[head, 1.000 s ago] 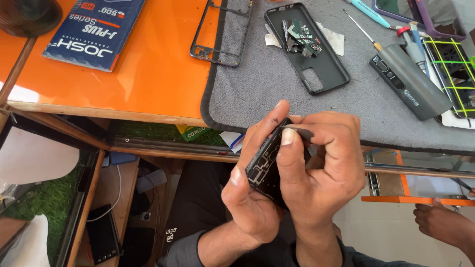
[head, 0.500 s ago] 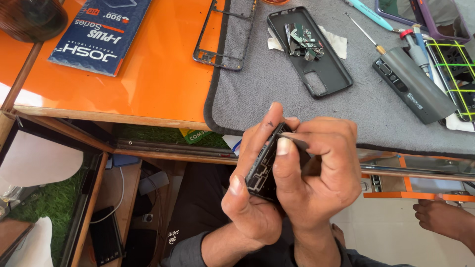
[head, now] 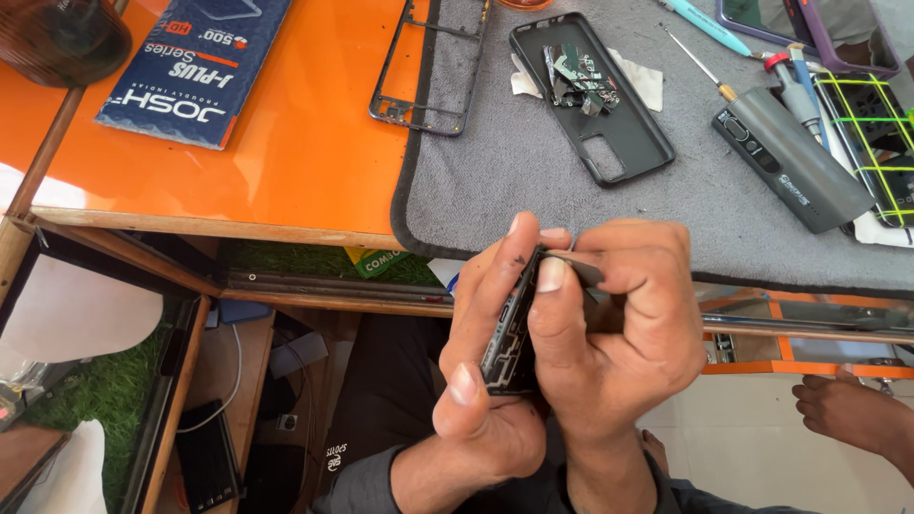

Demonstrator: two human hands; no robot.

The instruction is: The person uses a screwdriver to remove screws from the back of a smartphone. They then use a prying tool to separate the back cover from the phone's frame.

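We see the phone frame (head: 430,62) left of the back cover (head: 609,124) on the mat (head: 533,181); electric screwdriver (head: 792,171) to its right; booklet (head: 195,62) far left.

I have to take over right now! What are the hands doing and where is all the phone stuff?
Left hand: grips the opened phone body edge-on, below the table edge.
Right hand: thumb and fingers pinch the phone body's top end; whether they hold a tool is hidden.
On the grey mat: the black back cover with small removed parts lying in it, an empty black frame half on the mat, a grey electric screwdriver.
Done: cover and frame are off.
Left: the phone body is open, still apart.
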